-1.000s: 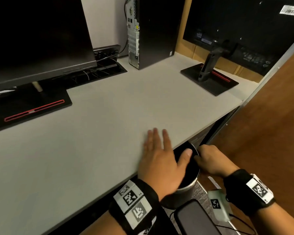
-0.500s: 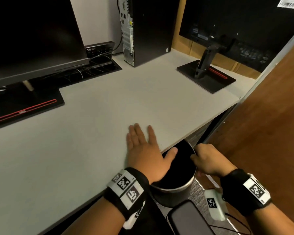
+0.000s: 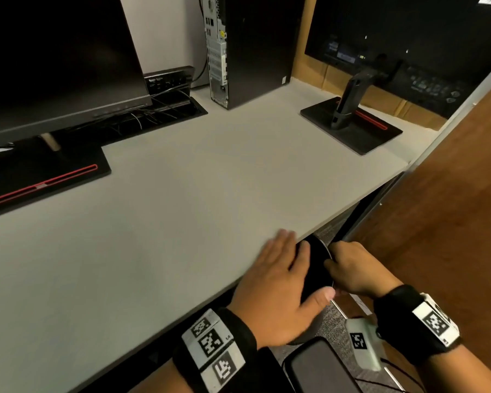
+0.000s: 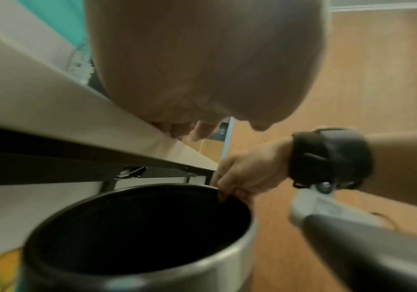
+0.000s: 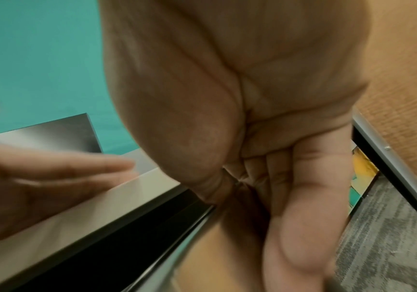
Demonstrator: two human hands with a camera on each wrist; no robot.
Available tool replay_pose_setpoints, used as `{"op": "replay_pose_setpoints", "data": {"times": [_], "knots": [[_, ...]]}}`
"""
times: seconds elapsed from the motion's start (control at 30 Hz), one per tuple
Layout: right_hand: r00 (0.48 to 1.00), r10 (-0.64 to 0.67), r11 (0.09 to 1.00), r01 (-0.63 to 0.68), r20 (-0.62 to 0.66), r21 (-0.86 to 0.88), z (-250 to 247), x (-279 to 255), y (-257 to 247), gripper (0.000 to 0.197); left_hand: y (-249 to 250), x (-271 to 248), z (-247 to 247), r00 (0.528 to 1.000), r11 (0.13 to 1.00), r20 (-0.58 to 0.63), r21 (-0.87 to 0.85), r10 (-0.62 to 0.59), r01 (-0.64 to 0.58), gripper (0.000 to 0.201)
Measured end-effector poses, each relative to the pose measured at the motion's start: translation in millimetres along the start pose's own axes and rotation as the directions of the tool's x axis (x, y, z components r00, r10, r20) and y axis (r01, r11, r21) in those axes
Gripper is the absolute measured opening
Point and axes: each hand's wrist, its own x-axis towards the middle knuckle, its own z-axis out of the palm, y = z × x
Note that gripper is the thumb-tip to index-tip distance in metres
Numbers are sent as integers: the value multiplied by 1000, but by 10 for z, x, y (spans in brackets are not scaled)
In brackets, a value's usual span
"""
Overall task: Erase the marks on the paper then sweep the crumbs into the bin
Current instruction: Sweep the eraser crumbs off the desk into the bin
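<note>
Flat left hand [image 3: 278,282] overhangs the pale grey desk [image 3: 159,222] edge. Right hand [image 3: 352,268] pinches the round, black-lined metal bin's [image 4: 137,229] rim just below it.

Left hand [image 3: 278,282]: slid back toward the bench [image 3: 182,208] edge, palm and thumb now over the bin [image 3: 316,268] mouth.
Bin: now mostly covered by that hand.

The bin [image 4: 230,254] looks brushed metal with a matt black liner; the desk [image 3: 182,222] smooth, matt.
</note>
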Motion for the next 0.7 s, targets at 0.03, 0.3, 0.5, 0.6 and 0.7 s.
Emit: {"op": "replay_pose_setpoints", "data": {"times": [0.03,0.3,0.5,0.6,0.7], "knots": [[1000,4,1000,-4,-8,-8,-3,-4,5,29,24,-13,-6,999,996,-25,-81,27,-29,77],[1000,10,1000,-10,12,5,43,-11,39,30,-56,-28,-38,998,999,20,12,53,-53,77],[1000,17,1000,-17,13,-26,53,-33,13,29,-125,-54,-16,1000,991,21,135,-12,9,83],[999,29,1000,-29,21,-2,27,-36,17,31,-123,-109,-84,991,992,45,-17,129,-128,76],[996,49,997,-53,71,56,12,-65,38,36,-304,-125,-242,974,990,-199,-110,-110,89,77]]}}
